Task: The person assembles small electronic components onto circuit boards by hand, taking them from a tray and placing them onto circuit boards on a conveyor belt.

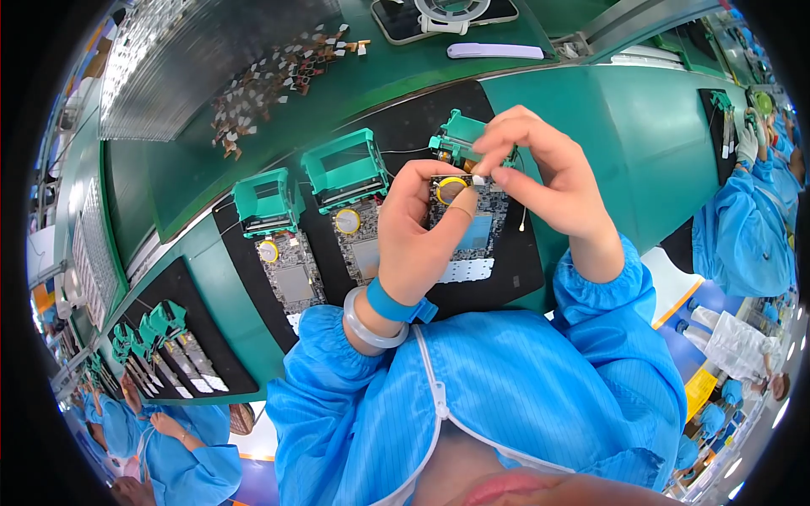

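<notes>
My left hand [415,240] is closed on the circuit board [483,244], its thumb bent beside a yellow-rimmed round coin cell [450,191]. At the board's far edge, my right hand [553,181] has its thumb and index finger brought together by a small white piece [478,180]; what they pinch cannot be made out. A green plastic frame [460,128] adjoins that edge, partly covered by my right fingers. From near them a thin white wire [523,215] hangs down. The board lies on a black mat [519,270].
Two similar boards with green frames [344,164] stand to the left on the mat. Beyond lie a pile of small flex parts [270,80], a lavender strip [495,51] and a phone [396,24]. Co-workers in blue [747,228] sit at both sides, with more boards [186,363] at left.
</notes>
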Motion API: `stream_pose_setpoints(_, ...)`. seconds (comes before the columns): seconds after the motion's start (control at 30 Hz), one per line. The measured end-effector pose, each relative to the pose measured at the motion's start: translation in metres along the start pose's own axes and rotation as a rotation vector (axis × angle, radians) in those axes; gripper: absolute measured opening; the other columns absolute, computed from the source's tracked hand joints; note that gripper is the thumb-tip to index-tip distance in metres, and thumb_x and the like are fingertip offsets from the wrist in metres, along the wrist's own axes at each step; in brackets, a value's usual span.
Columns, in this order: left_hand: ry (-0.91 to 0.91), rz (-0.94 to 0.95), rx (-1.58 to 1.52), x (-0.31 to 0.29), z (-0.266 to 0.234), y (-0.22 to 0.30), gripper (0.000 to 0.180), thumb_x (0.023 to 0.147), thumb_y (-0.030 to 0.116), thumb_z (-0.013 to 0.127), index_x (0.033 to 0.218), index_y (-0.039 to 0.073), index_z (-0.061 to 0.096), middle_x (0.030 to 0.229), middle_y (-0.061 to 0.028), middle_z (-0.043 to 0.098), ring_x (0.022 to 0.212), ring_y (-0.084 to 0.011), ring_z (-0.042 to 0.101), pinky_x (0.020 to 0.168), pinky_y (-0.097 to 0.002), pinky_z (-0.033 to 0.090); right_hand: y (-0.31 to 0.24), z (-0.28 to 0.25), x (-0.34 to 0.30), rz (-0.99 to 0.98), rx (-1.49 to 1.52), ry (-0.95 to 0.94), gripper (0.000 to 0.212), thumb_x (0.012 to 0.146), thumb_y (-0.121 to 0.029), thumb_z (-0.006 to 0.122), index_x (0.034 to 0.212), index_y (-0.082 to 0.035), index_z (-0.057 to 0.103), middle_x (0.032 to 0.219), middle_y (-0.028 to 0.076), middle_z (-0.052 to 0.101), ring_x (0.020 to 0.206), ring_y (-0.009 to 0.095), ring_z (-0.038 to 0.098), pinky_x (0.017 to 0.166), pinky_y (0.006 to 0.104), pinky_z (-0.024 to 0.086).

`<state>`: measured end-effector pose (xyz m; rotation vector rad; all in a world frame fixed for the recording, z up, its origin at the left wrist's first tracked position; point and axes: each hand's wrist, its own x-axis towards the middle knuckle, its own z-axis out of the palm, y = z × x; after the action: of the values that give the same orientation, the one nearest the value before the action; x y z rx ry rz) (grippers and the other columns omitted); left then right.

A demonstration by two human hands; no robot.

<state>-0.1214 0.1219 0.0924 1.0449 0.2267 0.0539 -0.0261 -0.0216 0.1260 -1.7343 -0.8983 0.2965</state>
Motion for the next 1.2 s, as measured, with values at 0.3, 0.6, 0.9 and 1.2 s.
stream_pose_setpoints(0.3, 0.066, 0.069, 0.047, -0.002, -0.001, 0.002, 0.022, 0.081, 0.000, 0.066, 0.093, 0.003, 0.048, 0.085, -0.0019, 0.058, 0.075, -0.0032, 0.053, 0.062, -0.0171, 0.043, -0.009, 0.014, 0.000, 0.131, 0.109, -0.025, 0.031, 0.070, 0.008, 0.056, 0.098, -0.003, 0.052, 0.085, 0.005, 0.054, 0.097, 0.020, 0.048, 0.088, 0.0326, 0.037)
stream_pose_setpoints(0.6, 0.054, 0.126, 0.013, -0.004, -0.002, 0.004, 0.023, 0.078, -0.004, 0.064, 0.094, 0.002, 0.048, 0.088, -0.0025, 0.058, 0.076, -0.0038, 0.052, 0.065, -0.0185, 0.043, 0.002, 0.008, 0.004, -0.089, -0.038, -0.035, 0.031, 0.072, 0.000, 0.060, 0.102, -0.003, 0.052, 0.105, 0.011, 0.053, 0.107, 0.024, 0.048, 0.098, 0.0382, 0.033)
stream_pose_setpoints(0.9, 0.020, 0.098, 0.607, -0.061, -0.037, 0.056, 0.048, 0.082, 0.002, 0.062, 0.125, 0.001, 0.040, 0.122, -0.0143, 0.052, 0.113, -0.0226, 0.052, 0.093, -0.0331, 0.043, 0.021, 0.005, 0.014, 0.124, -0.353, -0.072, 0.050, 0.071, -0.012, 0.069, 0.118, -0.004, 0.053, 0.121, 0.011, 0.051, 0.118, 0.026, 0.045, 0.102, 0.0364, 0.032)
stream_pose_setpoints(1.2, 1.332, 0.474, 0.835, -0.185, -0.303, 0.106, 0.018, 0.086, 0.010, 0.061, 0.101, 0.001, 0.055, 0.097, -0.0060, 0.057, 0.090, -0.0138, 0.053, 0.083, -0.0266, 0.043, 0.041, 0.015, 0.003, 0.055, -0.229, 0.083, 0.047, 0.078, -0.012, 0.061, 0.122, 0.000, 0.048, 0.125, 0.012, 0.048, 0.122, 0.024, 0.042, 0.105, 0.0369, 0.029)
